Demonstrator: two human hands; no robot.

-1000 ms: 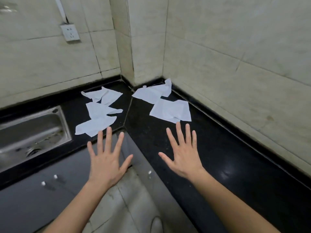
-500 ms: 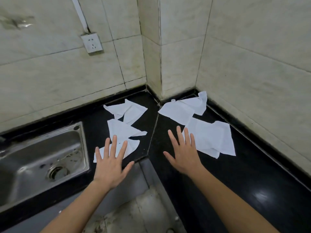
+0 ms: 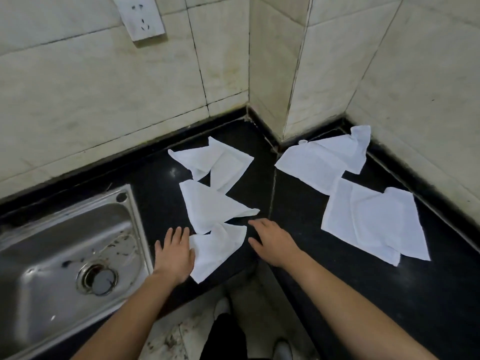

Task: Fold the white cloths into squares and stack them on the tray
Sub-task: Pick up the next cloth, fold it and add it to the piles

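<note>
Left hand point(image 3: 174, 252) now touching nearest cloth point(image 3: 218, 249); right hand point(image 3: 272, 242) lowered beside.

The cloths point(image 3: 215, 206) were seen as plain white against a glossy black countertop point(image 3: 298, 211). At the lower left of the frame, a silver-grey sink point(image 3: 135, 216) was flecked with dark specks. The wall tiles point(image 3: 104, 87) were veined in cream, with dark grout lines, and the socket point(image 3: 141, 18) at the upper left was coloured white.

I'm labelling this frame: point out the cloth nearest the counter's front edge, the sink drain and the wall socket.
front cloth point(image 3: 218, 252), head view, middle of the fabric.
sink drain point(image 3: 100, 279), head view, centre of the strainer.
wall socket point(image 3: 140, 18), head view, middle of its faceplate.
</note>
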